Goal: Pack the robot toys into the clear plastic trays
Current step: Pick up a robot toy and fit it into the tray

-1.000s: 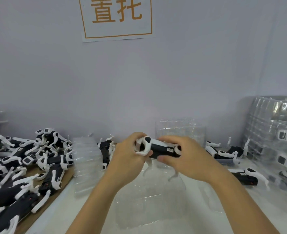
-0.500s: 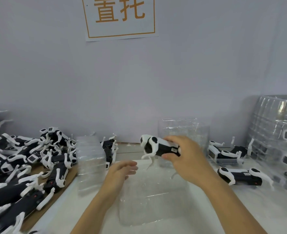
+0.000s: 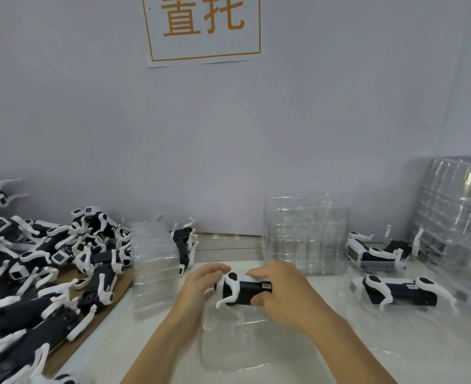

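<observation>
A black-and-white robot toy (image 3: 242, 291) is held between both hands just above the far end of a clear plastic tray (image 3: 237, 345) lying on the white table. My right hand (image 3: 281, 292) grips the toy's body from the right, thumb underneath. My left hand (image 3: 201, 286) curls round the toy's left end, fingers over its white leg part. The toy's far side is hidden by my fingers.
A heap of robot toys (image 3: 40, 273) covers a brown board at the left. Stacks of clear trays stand at centre left (image 3: 153, 261), behind my hands (image 3: 306, 234) and at the far right (image 3: 456, 217). More toys (image 3: 395, 292) lie on the right.
My left hand came back from the tray to the toy's left end. Both hands and the toy have dropped lower, close over the tray.
</observation>
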`<action>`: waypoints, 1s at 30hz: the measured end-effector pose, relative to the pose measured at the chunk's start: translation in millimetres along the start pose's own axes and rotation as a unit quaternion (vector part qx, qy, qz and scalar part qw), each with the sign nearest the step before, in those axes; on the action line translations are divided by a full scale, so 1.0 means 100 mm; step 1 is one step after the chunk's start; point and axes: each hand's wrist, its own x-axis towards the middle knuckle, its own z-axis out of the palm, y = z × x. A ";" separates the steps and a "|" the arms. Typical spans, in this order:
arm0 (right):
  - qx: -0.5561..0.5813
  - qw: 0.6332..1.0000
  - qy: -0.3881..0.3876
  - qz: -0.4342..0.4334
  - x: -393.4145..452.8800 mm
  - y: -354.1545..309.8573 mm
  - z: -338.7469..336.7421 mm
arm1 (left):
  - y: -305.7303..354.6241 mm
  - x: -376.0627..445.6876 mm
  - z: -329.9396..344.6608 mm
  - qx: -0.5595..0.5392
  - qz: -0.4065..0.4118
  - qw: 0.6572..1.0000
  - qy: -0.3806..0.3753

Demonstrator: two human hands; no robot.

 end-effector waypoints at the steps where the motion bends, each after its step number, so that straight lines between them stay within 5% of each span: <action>1: 0.000 1.000 0.002 0.001 0.00 0.00 0.01 | -0.01 0.00 -0.01 0.001 0.003 1.000 -0.004; 11: -0.022 0.999 -0.019 0.044 0.01 -0.03 0.06 | 0.05 0.03 -0.03 0.086 -0.034 0.996 -0.015; 14: -0.043 0.998 0.018 -0.039 0.00 -0.07 0.04 | 0.05 0.03 -0.03 0.082 -0.041 0.996 -0.014; 17: 0.003 0.995 -0.027 -0.098 -0.02 -0.15 0.03 | 0.04 0.04 -0.03 0.084 -0.047 0.995 -0.004; 20: 0.031 0.990 -0.101 -0.091 -0.01 -0.13 -0.03 | 0.03 0.04 -0.03 0.080 -0.048 0.996 0.002; 30: 0.043 0.994 -0.094 -0.018 -0.04 0.00 -0.20 | 0.08 -0.01 -0.04 0.106 -0.052 0.991 -0.055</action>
